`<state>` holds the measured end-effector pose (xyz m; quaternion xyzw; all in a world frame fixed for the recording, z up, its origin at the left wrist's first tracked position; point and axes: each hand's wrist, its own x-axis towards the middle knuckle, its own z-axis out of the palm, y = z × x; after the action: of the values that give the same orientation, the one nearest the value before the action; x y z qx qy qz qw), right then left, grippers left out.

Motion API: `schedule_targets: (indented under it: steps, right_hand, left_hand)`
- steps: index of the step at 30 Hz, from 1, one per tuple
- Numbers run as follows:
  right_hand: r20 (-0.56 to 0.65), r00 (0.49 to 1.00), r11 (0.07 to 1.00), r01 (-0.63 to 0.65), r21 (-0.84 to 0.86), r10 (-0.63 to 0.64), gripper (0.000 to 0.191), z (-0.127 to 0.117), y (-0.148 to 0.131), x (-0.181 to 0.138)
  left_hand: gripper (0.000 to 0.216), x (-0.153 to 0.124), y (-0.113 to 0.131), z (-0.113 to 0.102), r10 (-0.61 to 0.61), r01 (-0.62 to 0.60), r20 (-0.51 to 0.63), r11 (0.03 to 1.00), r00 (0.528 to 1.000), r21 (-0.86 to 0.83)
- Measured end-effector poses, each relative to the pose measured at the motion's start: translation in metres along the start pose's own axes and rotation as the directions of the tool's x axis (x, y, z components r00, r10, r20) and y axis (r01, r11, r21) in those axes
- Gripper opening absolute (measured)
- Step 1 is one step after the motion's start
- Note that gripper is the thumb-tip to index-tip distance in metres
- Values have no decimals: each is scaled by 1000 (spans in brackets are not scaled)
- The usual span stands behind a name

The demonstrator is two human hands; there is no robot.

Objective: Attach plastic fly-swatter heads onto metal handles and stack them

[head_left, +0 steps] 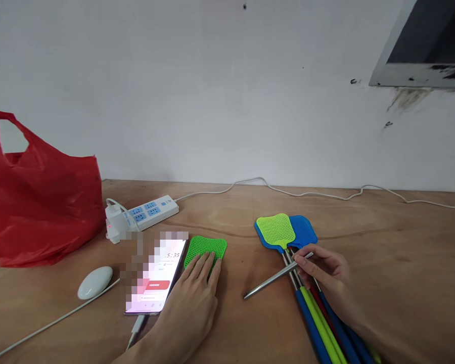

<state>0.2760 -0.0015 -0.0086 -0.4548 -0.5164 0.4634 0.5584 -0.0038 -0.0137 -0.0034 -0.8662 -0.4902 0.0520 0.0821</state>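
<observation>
My left hand lies with its fingers stretched out over a green perforated fly swatter head on the table. Part of that head is hidden under the fingers. Between the thumb and fingers of my right hand is a thin silver metal rod, slanting down to the left. Beneath and beside this hand lies a bunch of fly swatters with blue, lime and dark red handles. A lime swatter head rests on top of blue swatter heads.
Left of my left hand lies a lit phone, plugged into a charging cable. Farther left are a white mouse-shaped object, a power strip and a red plastic bag. A white cord runs along the wall.
</observation>
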Motion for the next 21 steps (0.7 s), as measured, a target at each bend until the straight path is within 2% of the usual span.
schedule_targets:
  steps: [3,8,14,18,21]
  right_hand:
    - [13,1000,1000,-1,2,1,27,0,1,1]
    - [24,1000,1000,-3,11,2,25,-1,0,1]
    - [15,1000,1000,-11,7,11,27,1,-2,0]
    - [0,1000,1000,-5,7,5,29,2,-4,0]
    - [3,1000,1000,-2,-4,2,29,3,-6,0]
  left_hand:
    - [66,-2,3,-5,21,-21,41,1000,999,-16]
    - [57,0,1,-1,40,-40,3,999,999,-31]
    - [51,2,-1,9,-52,37,-120,992,991,-119]
    - [51,0,-2,10,-94,73,-121,984,988,-164]
    - [53,0,-1,10,-96,80,-117,987,988,-137]
